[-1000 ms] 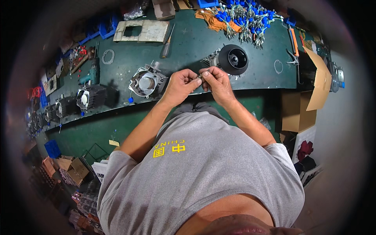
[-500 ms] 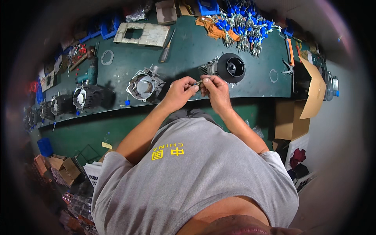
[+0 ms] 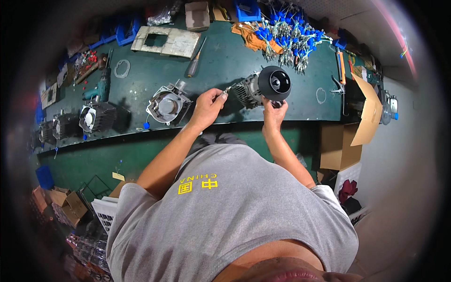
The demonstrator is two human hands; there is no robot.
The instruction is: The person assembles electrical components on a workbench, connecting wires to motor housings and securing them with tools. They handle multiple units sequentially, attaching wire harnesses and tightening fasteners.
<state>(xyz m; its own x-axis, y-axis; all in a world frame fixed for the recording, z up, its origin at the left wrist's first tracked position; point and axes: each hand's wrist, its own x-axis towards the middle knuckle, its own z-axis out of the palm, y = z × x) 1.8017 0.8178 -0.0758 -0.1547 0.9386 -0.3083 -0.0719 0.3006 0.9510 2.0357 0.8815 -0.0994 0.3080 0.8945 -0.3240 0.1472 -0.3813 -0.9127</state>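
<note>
My left hand [image 3: 206,111] pinches a small metal fitting [image 3: 228,90] between thumb and fingers, just left of a finned metal housing [image 3: 248,91]. A round black fan wheel [image 3: 268,82] sits on the far right end of that housing. Fingers of my right hand [image 3: 274,115] curl under the wheel's near edge and hold it, the fingertips partly hidden beneath. Further left on the green bench, an open metal casting [image 3: 167,106] with a round bore lies near the front edge.
More finned castings [image 3: 96,116] line the bench's left. Farther back are a screwdriver [image 3: 194,65], a stained plate with a square hole [image 3: 178,43], a teal power drill [image 3: 100,89] and a heap of blue-plugged leads [image 3: 289,35]. A cardboard box [image 3: 367,113] stands at the right.
My hands have come apart. The left keeps the small fitting, while the right has moved to the fan wheel. The housing appears turned, with more of its fins showing.
</note>
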